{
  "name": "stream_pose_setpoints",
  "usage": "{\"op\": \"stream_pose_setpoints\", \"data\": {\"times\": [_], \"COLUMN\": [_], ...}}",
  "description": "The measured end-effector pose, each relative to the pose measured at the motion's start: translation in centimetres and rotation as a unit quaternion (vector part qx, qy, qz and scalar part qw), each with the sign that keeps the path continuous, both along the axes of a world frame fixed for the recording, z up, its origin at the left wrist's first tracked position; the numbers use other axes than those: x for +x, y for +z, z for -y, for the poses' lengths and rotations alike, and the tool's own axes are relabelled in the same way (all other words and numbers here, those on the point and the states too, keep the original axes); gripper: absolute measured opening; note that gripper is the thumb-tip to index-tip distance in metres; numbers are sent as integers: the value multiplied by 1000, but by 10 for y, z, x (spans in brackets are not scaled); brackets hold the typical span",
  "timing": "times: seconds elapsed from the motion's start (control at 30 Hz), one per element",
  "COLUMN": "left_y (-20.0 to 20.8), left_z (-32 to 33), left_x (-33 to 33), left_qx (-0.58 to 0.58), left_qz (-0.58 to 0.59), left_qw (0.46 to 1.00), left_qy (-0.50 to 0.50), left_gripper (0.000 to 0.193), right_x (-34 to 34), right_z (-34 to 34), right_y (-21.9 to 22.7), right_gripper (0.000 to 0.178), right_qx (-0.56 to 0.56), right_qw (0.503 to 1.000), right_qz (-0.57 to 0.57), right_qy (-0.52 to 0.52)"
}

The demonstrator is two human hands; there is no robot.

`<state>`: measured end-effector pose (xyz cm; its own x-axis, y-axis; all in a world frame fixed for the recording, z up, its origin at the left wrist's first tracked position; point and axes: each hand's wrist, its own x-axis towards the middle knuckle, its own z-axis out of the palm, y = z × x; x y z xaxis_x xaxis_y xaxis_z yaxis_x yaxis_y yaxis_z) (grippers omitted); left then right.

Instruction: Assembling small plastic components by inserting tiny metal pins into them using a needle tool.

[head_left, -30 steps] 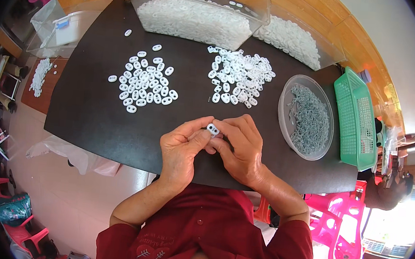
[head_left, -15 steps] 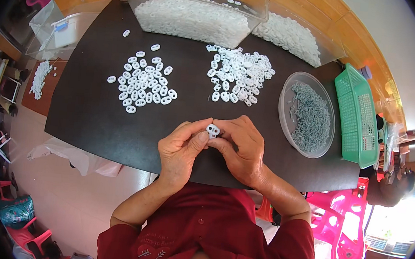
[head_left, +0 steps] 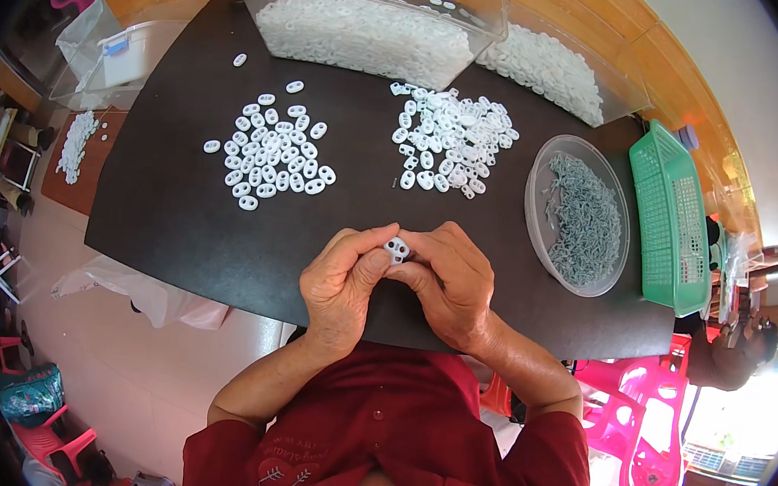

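Observation:
Over the near part of the dark table, my left hand [head_left: 339, 280] and my right hand [head_left: 449, 281] pinch one small white plastic piece with dark holes [head_left: 397, 248] between thumbs and fingertips. Its lower part is partly hidden by the thumbs. Beyond my hands to the left lies a loose pile of white oval two-holed pieces [head_left: 272, 157]. Farther right is a second pile of white plastic pieces [head_left: 458, 138], more heaped and tangled. A round clear tub [head_left: 533, 220] on the right holds many thin grey metal pieces [head_left: 585, 223], too small to tell whether screws or springs.
Two clear bins of white pieces, a large one [head_left: 370, 38] and another [head_left: 547, 72], stand along the far edge. A green plastic basket [head_left: 664, 221] sits at the table's right edge. Pink plastic chairs [head_left: 642, 422] stand on the right; a clear box [head_left: 127, 58] lies off to the left.
The white piece has turned slightly between my fingertips, and both hands have shifted a little. The piles and containers sit as before, the view moving only slightly.

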<state>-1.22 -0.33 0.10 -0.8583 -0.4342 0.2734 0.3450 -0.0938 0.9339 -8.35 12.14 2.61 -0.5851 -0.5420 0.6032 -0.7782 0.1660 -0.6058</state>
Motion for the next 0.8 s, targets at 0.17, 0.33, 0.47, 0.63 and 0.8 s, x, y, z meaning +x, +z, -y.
{"op": "stream_pose_setpoints", "data": {"times": [0.17, 0.33, 0.47, 0.63, 0.8], "left_y": [-3, -3, -2, -4, -3], "left_z": [-1, -3, -3, -5, -5], "left_x": [2, 5, 6, 6, 7], "left_qx": [3, 32, -3, 16, 26], "left_qz": [-7, -8, -11, -32, -38], "left_qw": [1000, 999, 999, 999, 998], "left_qy": [15, 13, 32, 39, 40], "left_gripper": [21, 23, 23, 17, 16], "right_x": [3, 4, 4, 7, 7], "right_z": [3, 3, 4, 5, 7], "right_y": [0, -2, -3, -3, -3], "right_gripper": [34, 35, 36, 34, 34], "right_qx": [-18, -22, -34, -33, -46], "right_qw": [1000, 1000, 999, 999, 998], "right_qz": [1, 3, -20, -15, -27], "right_qy": [-4, 0, 15, 14, 19]}}
